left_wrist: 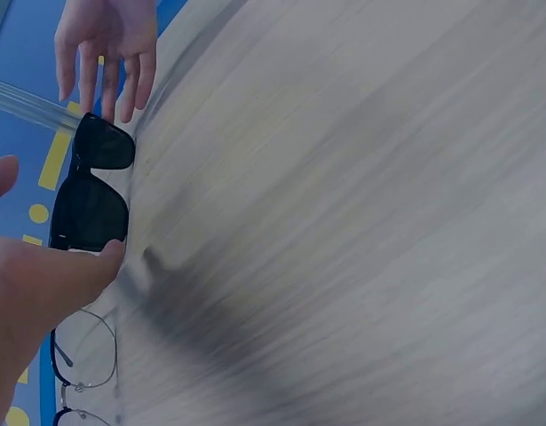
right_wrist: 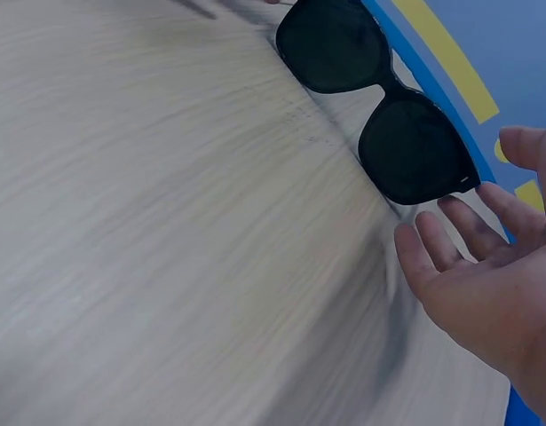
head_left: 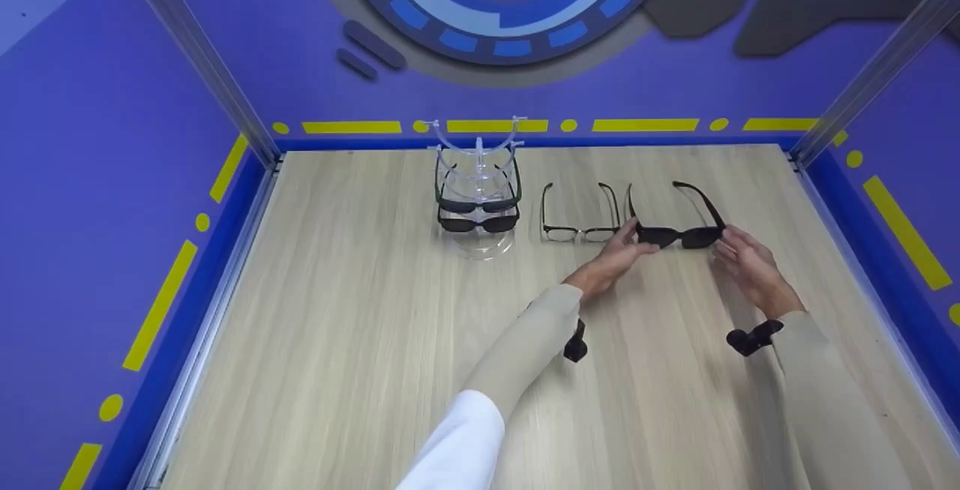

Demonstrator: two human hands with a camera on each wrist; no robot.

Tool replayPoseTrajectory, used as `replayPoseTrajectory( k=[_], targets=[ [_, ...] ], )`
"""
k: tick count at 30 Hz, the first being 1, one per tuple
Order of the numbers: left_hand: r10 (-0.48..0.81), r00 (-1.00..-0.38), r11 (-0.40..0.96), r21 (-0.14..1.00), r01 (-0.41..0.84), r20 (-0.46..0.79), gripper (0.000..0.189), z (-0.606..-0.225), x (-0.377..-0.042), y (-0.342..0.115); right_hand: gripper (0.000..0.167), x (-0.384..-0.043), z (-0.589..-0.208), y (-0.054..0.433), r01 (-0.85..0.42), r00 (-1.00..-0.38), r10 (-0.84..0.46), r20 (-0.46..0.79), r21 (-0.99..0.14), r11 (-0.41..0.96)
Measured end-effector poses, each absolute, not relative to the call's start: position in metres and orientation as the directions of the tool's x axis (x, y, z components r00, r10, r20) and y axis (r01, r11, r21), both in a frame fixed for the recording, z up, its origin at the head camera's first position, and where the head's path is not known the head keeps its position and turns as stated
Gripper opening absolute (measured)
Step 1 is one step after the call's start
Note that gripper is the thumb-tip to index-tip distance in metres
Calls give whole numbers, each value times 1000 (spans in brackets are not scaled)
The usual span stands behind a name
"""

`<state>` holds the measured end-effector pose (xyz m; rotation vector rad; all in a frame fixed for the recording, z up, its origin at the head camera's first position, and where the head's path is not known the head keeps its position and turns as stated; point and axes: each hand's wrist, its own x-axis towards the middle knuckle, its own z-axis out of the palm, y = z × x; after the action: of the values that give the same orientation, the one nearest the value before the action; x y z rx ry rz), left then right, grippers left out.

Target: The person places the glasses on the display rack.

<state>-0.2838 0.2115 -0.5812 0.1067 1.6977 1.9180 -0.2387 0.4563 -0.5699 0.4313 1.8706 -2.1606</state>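
Observation:
Black sunglasses point(head_left: 681, 238) with dark lenses stand unfolded at the right of the table, arms pointing to the back wall. My left hand point(head_left: 616, 256) pinches their left end, the thumb point(left_wrist: 111, 257) at the lower corner of the lens. At the other end is my right hand point(head_left: 750, 265), fingertips point(right_wrist: 450, 206) right by the hinge, with fingers extended and the thumb held apart. Clear-lensed eyeglasses point(head_left: 580, 234) with dark upper rims lie unfolded just left of my left hand.
Left of the eyeglasses, a clear plastic display stand point(head_left: 480, 148) carries two pairs of dark sunglasses point(head_left: 478, 224), one above the other; its upper holders are bare. Blue panels with yellow marks enclose the wooden table point(head_left: 360, 340) at the back and sides.

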Motion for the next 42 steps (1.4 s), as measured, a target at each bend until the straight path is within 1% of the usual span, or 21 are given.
replayPoseTrajectory(
  k=[4,5,6,10,11,16,20,25,31,34,36,39,42],
  targets=[
    [470,-828,-62,925,-376,-305,80,-581,-285,211,77,-236,-572,457,355,-933,-1,-360,-919,-171],
    [463,-830,-58,924,-377,-310,79,-581,-286,211,73,-236,-573,457,345,-936,4,-352,-920,-185],
    [454,-834,-54,925,-376,-313,78,-580,-286,211,66,-234,-573,458,333,-939,12,-343,-920,-204],
    [401,-857,-51,926,-374,-324,73,-580,-285,212,26,-231,-574,458,280,-949,73,-308,-924,-260],
    [392,-860,-49,926,-374,-327,71,-580,-285,212,21,-230,-574,458,272,-948,90,-304,-925,-265],
    [378,-863,-42,925,-378,-336,59,-579,-283,211,31,-227,-573,460,253,-944,143,-298,-929,-271],
    [362,-876,-43,933,-358,-320,51,-577,-281,207,30,-226,-573,459,243,-946,141,-292,-926,-290],
    [358,-882,-45,938,-343,-306,50,-573,-280,207,28,-219,-570,460,271,-939,120,-323,-907,-321],
    [357,-892,-67,945,-320,-277,48,-564,-279,210,25,-207,-560,463,289,-931,77,-356,-851,-438],
    [347,-900,-53,952,-301,-265,45,-560,-276,208,25,-203,-557,466,289,-935,38,-352,-823,-489],
    [347,-901,-47,955,-293,-259,42,-558,-275,205,26,-201,-557,470,309,-936,-12,-351,-807,-503],
    [360,-896,-50,954,-295,-258,38,-555,-273,199,27,-197,-557,476,351,-933,-110,-343,-800,-487],
    [385,-885,-52,952,-302,-260,33,-552,-271,193,30,-192,-555,481,391,-920,-215,-328,-809,-438]
  ],
)
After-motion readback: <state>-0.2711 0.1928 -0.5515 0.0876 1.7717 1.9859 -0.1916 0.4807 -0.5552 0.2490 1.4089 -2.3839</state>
